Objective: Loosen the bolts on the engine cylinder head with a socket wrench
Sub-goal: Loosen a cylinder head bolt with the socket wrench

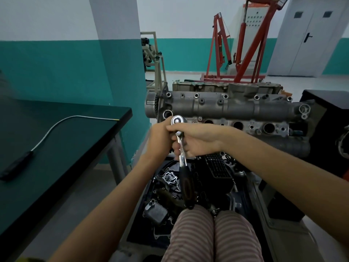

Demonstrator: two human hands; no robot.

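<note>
Both the left hand (160,140) and right hand (196,138) grip the socket wrench (181,148) shaft; cylinder head (226,108) lies just beyond.

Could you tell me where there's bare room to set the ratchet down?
The dark table is bare between its right edge and the flexible tool. The tray of parts beneath both hands is crowded, as is the cylinder head.

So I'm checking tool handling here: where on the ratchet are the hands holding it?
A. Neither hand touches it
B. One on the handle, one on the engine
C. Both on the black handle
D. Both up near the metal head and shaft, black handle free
D: the left hand and right hand wrap the ratchet just below its head, and the black handle hangs free below.
</note>
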